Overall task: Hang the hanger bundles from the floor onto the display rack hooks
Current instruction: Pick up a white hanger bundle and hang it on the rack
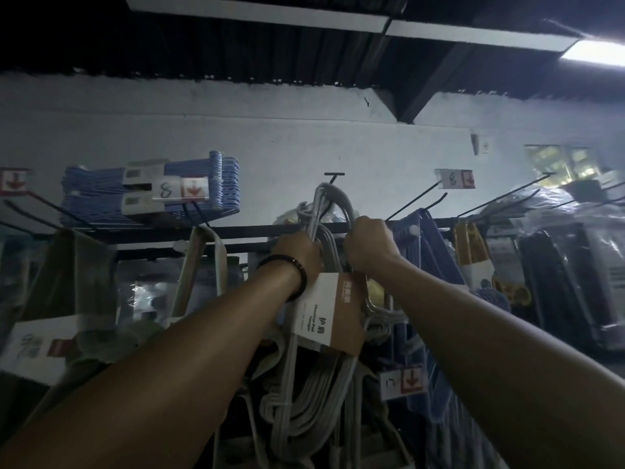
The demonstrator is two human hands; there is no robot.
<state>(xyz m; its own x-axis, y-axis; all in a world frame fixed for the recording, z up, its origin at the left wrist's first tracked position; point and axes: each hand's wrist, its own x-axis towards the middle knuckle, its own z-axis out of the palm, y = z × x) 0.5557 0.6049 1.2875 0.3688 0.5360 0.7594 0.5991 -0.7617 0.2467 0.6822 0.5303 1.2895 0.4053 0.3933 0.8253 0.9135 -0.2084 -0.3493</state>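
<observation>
Gripping grey hanger bundle [306, 397] at hook necks, frame centre: left hand [298, 252] and right hand [369, 246], both hands curled tight round wires, just below rack hook [333, 179]. Likely stiff, fairly heavy, tangle-prone; hold necks, not cardboard sleeve [333, 314].

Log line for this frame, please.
hanging | left hand grips grey hanger bundle | right hand grips it | at rack hook

Dim, bluish, soft-focus view; ceiling light [595, 54] glare upper right; wide-angle bending at edges.

Shop, display hooks [419, 198], price tags [455, 179]
</observation>
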